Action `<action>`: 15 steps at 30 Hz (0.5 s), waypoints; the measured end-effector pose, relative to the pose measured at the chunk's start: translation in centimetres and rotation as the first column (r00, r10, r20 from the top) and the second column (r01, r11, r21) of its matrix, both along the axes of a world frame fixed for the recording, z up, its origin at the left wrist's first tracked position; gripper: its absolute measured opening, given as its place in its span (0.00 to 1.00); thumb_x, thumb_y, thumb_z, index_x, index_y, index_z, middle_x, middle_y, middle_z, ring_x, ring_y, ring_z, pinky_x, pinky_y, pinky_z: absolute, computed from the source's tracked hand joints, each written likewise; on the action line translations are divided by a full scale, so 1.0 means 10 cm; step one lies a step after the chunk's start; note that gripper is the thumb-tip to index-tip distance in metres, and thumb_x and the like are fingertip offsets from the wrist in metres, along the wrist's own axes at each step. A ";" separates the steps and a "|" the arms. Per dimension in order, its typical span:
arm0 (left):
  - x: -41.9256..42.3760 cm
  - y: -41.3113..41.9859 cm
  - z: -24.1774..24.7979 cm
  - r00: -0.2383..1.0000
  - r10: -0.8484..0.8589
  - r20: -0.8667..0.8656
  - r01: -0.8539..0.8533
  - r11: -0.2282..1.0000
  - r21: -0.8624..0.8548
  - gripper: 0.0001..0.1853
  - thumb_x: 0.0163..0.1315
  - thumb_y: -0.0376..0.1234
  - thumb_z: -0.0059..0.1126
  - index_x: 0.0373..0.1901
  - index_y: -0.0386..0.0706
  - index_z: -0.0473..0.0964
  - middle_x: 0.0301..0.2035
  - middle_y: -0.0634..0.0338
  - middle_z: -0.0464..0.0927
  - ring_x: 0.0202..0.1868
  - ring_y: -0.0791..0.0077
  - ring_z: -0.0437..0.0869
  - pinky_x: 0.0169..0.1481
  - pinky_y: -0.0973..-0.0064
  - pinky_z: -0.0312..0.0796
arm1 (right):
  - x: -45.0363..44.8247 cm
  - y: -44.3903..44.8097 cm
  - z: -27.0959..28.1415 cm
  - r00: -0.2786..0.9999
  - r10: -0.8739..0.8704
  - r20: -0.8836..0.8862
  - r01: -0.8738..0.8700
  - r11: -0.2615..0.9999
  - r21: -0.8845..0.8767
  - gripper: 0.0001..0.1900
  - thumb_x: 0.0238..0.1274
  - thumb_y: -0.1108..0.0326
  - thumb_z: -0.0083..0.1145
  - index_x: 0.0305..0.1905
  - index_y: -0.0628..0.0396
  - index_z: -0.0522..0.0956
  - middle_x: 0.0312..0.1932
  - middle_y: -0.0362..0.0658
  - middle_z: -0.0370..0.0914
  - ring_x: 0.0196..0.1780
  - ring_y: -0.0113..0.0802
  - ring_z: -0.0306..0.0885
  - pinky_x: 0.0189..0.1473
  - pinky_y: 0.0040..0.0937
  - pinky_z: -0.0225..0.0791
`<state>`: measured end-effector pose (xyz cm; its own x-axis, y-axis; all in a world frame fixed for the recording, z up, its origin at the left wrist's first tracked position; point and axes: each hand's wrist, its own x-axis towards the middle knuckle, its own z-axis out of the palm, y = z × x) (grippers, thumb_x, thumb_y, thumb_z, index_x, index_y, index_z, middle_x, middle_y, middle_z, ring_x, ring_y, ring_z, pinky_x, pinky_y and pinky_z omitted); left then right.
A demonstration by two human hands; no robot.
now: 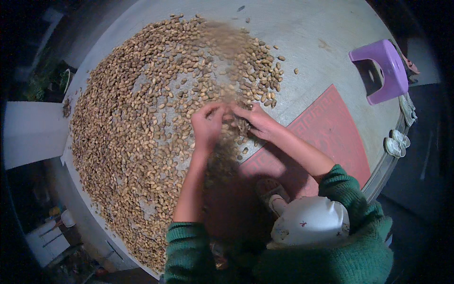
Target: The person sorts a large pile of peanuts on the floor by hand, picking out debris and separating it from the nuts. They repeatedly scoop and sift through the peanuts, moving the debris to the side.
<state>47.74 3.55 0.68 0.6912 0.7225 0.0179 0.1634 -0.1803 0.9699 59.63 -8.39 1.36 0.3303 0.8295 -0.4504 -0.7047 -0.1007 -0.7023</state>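
Note:
Unshelled peanuts [134, 117] lie spread in a broad layer on the pale floor, in front of me and to my left. Over their near right edge, my left hand [208, 122] is raised with its fingers curled and tips drawn together; whether something is between them cannot be made out. Close beside it, my right hand [256, 119] holds a clump of brown, dry plant matter [242, 124], perhaps with peanuts in it. The fingertips of both hands nearly meet. A brownish blur crosses the peanuts beyond and below the hands.
A red patterned mat [330, 135] lies under my feet, to the right of the peanuts. Farther right stands a purple plastic stool [392, 67]. White shoes [395, 143] rest by a raised floor edge. At the far left is a pale block or wall [33, 133].

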 end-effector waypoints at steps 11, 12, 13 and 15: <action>-0.29 -0.46 0.20 0.957 0.289 0.008 -0.288 0.956 -0.056 0.09 0.60 0.26 0.63 0.41 0.35 0.80 0.32 0.60 0.81 0.33 0.73 0.80 0.39 0.75 0.72 | -0.05 -0.17 -0.02 0.980 0.048 0.193 -0.030 0.995 -0.096 0.17 0.64 0.61 0.65 0.50 0.61 0.78 0.40 0.44 0.83 0.34 0.26 0.77 0.33 0.25 0.71; -0.29 -0.43 0.16 0.974 0.224 0.025 -0.216 0.958 -0.188 0.09 0.61 0.27 0.62 0.43 0.34 0.80 0.32 0.61 0.81 0.33 0.75 0.80 0.39 0.76 0.72 | -0.05 -0.20 -0.04 0.980 0.068 0.189 -0.049 0.993 -0.107 0.17 0.63 0.60 0.66 0.49 0.60 0.78 0.38 0.43 0.82 0.31 0.25 0.75 0.30 0.25 0.68; -0.28 -0.36 0.09 0.986 0.160 0.052 -0.136 0.939 -0.316 0.10 0.62 0.28 0.61 0.44 0.32 0.79 0.32 0.61 0.80 0.33 0.76 0.80 0.39 0.77 0.72 | -0.07 -0.24 -0.06 0.979 0.088 0.185 -0.067 0.991 -0.117 0.17 0.62 0.59 0.67 0.47 0.60 0.78 0.35 0.42 0.82 0.28 0.23 0.73 0.27 0.24 0.65; -0.33 -0.31 0.07 0.992 0.074 0.106 -0.010 0.860 -0.510 0.12 0.64 0.29 0.60 0.46 0.31 0.78 0.33 0.61 0.80 0.32 0.77 0.80 0.40 0.78 0.72 | -0.16 -0.23 -0.03 0.969 0.155 0.194 -0.134 0.984 -0.116 0.17 0.61 0.57 0.68 0.45 0.59 0.79 0.31 0.41 0.81 0.25 0.22 0.70 0.24 0.22 0.61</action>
<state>44.46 0.46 1.38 0.6759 0.6815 -0.2805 0.0391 0.3468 0.9371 57.99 -10.71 1.05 0.3029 0.8287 -0.4706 -0.5222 -0.2687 -0.8093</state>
